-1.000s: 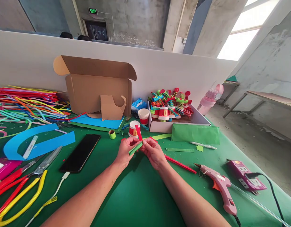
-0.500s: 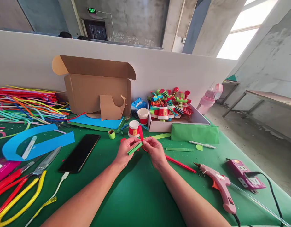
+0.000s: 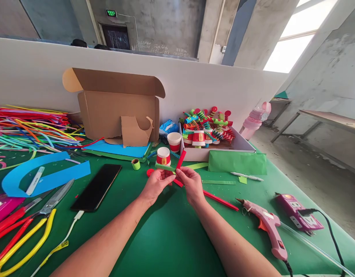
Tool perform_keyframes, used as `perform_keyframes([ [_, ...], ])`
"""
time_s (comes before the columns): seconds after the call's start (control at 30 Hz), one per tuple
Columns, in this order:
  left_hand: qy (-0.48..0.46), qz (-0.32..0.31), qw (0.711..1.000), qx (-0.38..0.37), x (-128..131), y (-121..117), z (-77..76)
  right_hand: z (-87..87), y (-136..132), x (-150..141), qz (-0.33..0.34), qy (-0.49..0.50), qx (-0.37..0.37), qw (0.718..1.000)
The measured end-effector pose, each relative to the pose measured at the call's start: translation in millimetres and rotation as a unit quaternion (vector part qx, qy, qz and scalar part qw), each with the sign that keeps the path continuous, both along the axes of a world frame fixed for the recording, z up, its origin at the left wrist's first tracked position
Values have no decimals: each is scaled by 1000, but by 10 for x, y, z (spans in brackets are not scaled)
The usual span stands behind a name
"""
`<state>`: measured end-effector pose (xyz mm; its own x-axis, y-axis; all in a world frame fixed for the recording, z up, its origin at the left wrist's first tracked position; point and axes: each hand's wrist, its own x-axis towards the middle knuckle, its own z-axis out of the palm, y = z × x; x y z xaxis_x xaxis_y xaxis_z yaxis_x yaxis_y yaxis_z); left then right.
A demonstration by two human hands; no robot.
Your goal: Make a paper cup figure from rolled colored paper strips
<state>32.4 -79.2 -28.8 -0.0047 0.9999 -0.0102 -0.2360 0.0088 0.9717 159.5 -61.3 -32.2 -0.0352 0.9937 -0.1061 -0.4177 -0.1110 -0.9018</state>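
Between my hands, a green paper strip (image 3: 164, 167) and a red paper strip (image 3: 181, 158) meet at a crossing above the table. My left hand (image 3: 154, 186) pinches the crossing from the left, just below the green strip, which sticks out leftward. My right hand (image 3: 191, 184) is closed on the same crossing, with the red strip rising up beside its fingertips. The exact fold is hidden by the fingers. Just beyond stands an upturned red and white paper cup (image 3: 163, 156) with coiled paper arms at its sides. A red paper disc (image 3: 150, 172) lies by my left hand.
At right are a pink glue gun (image 3: 266, 225) and a purple box (image 3: 300, 215) with a cord. Scissors (image 3: 47, 215) and a phone (image 3: 97, 187) lie at left. A white box (image 3: 194, 154) of paper figures stands behind, beside a cardboard box (image 3: 116, 104).
The green strip has swung from pointing toward me to pointing left, across the cup's lower edge. The red strip's upright end now leans right. Both hands stay nearly in place.
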Motion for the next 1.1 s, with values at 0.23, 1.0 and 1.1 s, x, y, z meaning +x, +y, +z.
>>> perform_keyframes([
  [0.23,-6,59,998,8,-28,31,-20,-16,-29,-18,59,-28,21,998],
  [1.0,5,53,998,-17,4,36,-47,-45,-1,-17,53,-23,3,998],
  [1.1,18,62,998,-15,-3,46,-53,-47,-2,0,77,-24,-13,997],
])
